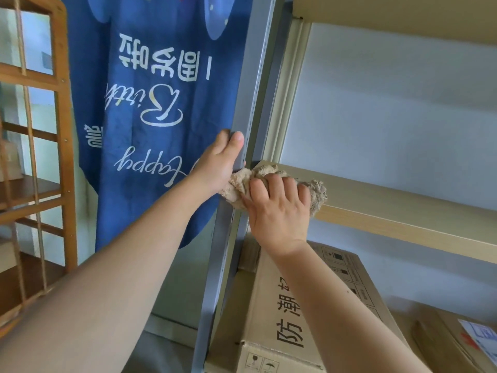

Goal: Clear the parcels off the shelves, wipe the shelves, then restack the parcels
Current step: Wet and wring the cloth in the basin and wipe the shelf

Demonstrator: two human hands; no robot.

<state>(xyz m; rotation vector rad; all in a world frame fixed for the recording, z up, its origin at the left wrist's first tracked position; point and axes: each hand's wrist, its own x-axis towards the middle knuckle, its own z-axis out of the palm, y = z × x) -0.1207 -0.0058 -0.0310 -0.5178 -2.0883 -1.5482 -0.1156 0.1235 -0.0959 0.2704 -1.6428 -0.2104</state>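
The pale wooden shelf board [390,208] runs from the grey metal upright post [250,103] off to the right, its top bare where I can see it, against a plain white wall [390,103]. Left of the post hangs a large dark blue cloth banner with white lettering [150,109], and further left stands a brown wooden ladder-like rack [35,146]. Below the board, a long brown cardboard parcel printed with black characters [295,313] lies on the lower level, its near end toward me, and a smaller brown cardboard parcel with a white label [462,337] sits to its right. My right hand [279,211] has its fingers curled over a bunched beige fluffy cloth [269,184], pressing it at the board's left front corner against the post. My left hand [220,162] grips the post just above the cloth, thumb on its front face.
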